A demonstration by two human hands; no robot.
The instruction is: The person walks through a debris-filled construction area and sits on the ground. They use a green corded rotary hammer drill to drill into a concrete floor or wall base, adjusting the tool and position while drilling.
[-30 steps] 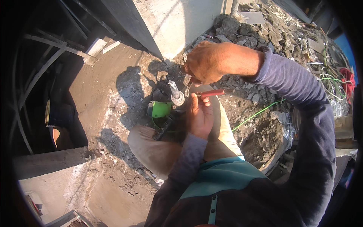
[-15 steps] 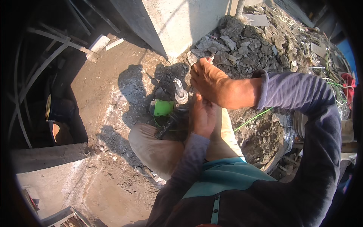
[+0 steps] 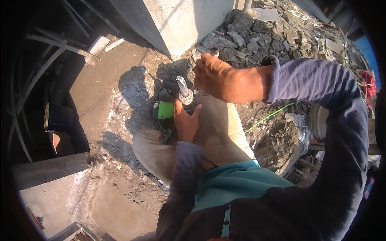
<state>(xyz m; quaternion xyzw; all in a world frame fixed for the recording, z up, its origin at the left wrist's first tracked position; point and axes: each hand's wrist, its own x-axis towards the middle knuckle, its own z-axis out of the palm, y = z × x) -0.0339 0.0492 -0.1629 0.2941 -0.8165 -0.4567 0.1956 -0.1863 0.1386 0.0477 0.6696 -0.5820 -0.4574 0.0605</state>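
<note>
A green and black power tool [image 3: 165,114] lies among my crossed legs, its pale collar [image 3: 185,96] and silvery, crusted shaft [image 3: 181,83] pointing up. My left hand [image 3: 185,120] is closed round the body of the tool just below the collar, fingers at its left side and thumb at its right. My right hand [image 3: 213,78] is curled just right of the shaft, above my thigh. It grips a hand tool that is mostly hidden; only a small pale tip [image 3: 216,53] shows beyond the fingers.
Broken concrete rubble [image 3: 237,38] heaps up beside a concrete column [image 3: 181,24]. A dark opening with bars and a black container [image 3: 60,118] is at left. A green cable [image 3: 269,116] runs right toward a pale bucket [image 3: 317,122]; a red cloth [image 3: 366,80] lies in debris.
My left hand has moved leftward from the red-handled tool onto the power tool below the collar. My right hand has turned over the red-handled tool, which is now hidden from view.
</note>
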